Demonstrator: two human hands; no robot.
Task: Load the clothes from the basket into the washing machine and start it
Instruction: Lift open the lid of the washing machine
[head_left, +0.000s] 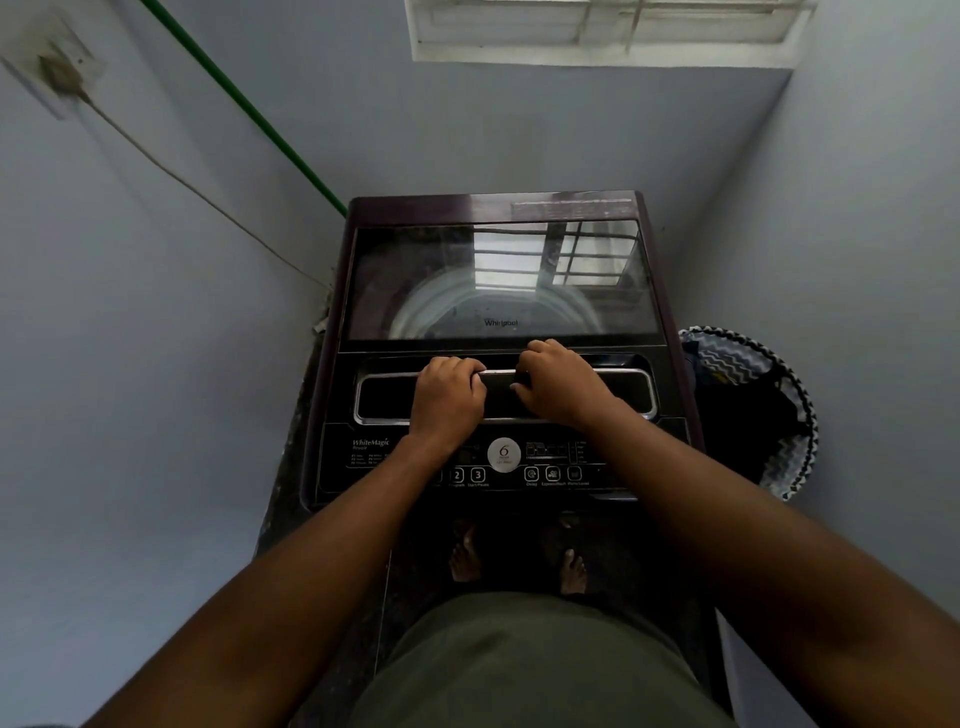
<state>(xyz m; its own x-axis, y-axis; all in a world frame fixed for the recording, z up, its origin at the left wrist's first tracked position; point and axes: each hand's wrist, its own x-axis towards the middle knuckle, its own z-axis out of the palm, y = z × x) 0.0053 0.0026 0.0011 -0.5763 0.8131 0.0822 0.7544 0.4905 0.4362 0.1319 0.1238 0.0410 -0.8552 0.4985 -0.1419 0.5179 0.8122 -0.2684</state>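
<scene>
A dark top-loading washing machine (332, 364) stands in front of me with its glass lid (415, 280) closed. The drum shows dimly through the glass. My left hand (448, 397) and my right hand (558, 384) both grip the chrome lid handle (631, 379) near its middle, fingers curled over its far edge. Below my wrists lies the control panel (504, 460) with its round dial and numbered buttons. To the machine's right a laundry basket (795, 410) with a black-and-white zigzag rim holds dark and patterned clothes (727, 364).
Pale walls close in on the left, back and right. A green pipe (249, 109) and a thin cord (182, 182) run down the left wall to the machine's back corner. A louvred window (608, 31) sits high behind. My bare feet stand on dark floor.
</scene>
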